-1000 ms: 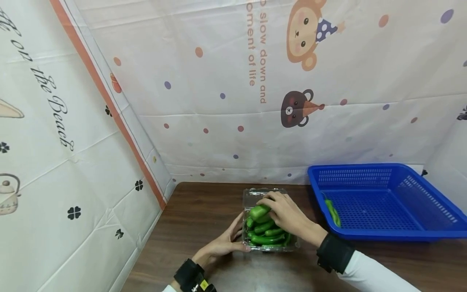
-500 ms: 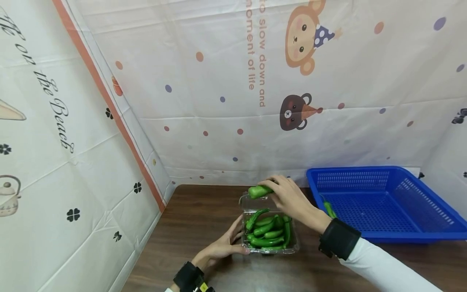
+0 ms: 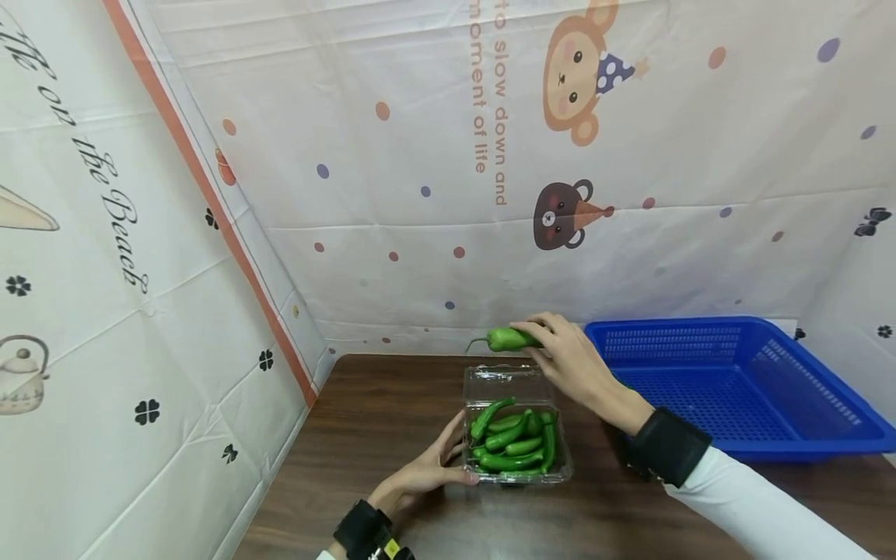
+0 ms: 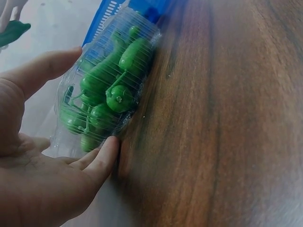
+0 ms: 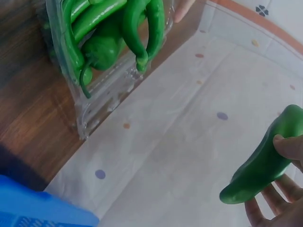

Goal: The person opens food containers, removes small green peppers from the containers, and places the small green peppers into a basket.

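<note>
Between thumb and fingers, my right hand (image 3: pixel 579 372) holds a green pepper (image 3: pixel 509 339) with a thin curved stem, raised above the back of a clear plastic clamshell box (image 3: pixel 525 479). The right wrist view shows the held pepper (image 5: pixel 262 163) whole, its blunt end pointing down. Several green peppers (image 3: pixel 509 445) lie in the box, whose lid (image 3: pixel 507 381) is folded back. My left hand (image 3: pixel 423 472) rests against the box's left side, thumb and fingers spread. Its fingertips (image 4: pixel 110 145) touch the clear wall in the left wrist view.
A blue perforated basket (image 3: pixel 742 446) stands to the right of the box; my right forearm partly covers its left side. Behind the brown wooden table (image 3: pixel 378 404) hangs a white printed cloth (image 3: pixel 392 295), and another covers the left side.
My right hand has lifted the pepper out of the box, up and back, then slightly right. My left hand has stayed against the box. The green pepper inside the basket has become nearly hidden.
</note>
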Tool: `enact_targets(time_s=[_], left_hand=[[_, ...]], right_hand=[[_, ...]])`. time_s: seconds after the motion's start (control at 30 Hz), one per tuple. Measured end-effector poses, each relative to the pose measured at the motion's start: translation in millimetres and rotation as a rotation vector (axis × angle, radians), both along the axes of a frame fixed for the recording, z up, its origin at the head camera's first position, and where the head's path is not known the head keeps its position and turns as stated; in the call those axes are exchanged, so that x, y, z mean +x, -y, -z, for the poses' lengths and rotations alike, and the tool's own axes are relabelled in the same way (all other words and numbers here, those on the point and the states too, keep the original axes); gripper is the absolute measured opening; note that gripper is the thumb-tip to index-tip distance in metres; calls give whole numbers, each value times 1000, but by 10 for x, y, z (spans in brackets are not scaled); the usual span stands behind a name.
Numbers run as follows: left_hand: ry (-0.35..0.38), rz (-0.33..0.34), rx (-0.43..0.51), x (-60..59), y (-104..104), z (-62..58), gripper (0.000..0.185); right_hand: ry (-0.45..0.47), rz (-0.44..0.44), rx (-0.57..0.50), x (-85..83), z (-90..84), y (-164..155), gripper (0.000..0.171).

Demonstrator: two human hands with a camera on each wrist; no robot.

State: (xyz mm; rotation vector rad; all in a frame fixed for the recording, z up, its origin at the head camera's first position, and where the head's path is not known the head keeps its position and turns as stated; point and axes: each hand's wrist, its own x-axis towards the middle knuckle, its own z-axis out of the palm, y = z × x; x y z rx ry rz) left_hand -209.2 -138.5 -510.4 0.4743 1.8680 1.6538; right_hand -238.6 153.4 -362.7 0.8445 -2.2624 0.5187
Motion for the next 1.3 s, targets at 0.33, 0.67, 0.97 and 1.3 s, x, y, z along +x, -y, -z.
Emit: enact_targets(time_s=[0.33, 0.67, 0.97, 1.3], left_hand=[[19, -13, -5, -20, 29, 16, 109], [30, -29, 2, 47, 60, 72, 106], [18, -11, 5, 58, 12, 70, 105], [14, -10, 5, 20, 10, 13, 107]], right_hand=[[63, 82, 25, -10, 59, -363, 45], [170, 253, -26, 49, -2, -809, 41], [143, 318, -81, 75, -243, -1291, 44], [132, 341, -73, 120, -277, -1541, 43]])
